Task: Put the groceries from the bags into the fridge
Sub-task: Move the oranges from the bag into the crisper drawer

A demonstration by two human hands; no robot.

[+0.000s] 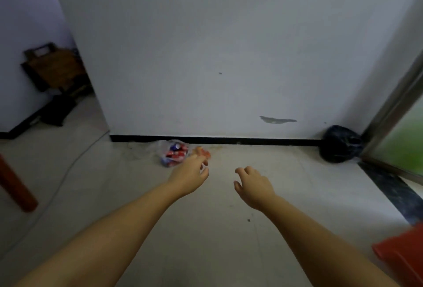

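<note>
A clear plastic bag [172, 152] with red and blue cans lies on the floor against the white wall. Something orange-red [202, 152] lies just to its right, partly hidden behind my left hand. My left hand [190, 175] reaches forward just in front of the bag, fingers relaxed, holding nothing. My right hand [253, 183] hangs a little to the right over bare floor, fingers loosely curled and empty. A black plastic bag [341, 143] sits in the corner at the right. No fridge is in view.
A white wall with a black skirting [229, 140] faces me. A sliding door frame [393, 103] stands at the right, a red object [402, 254] at the lower right. A wooden chair [53, 67] stands far left, a red-brown leg [16, 186] and a cable [68, 167] nearer.
</note>
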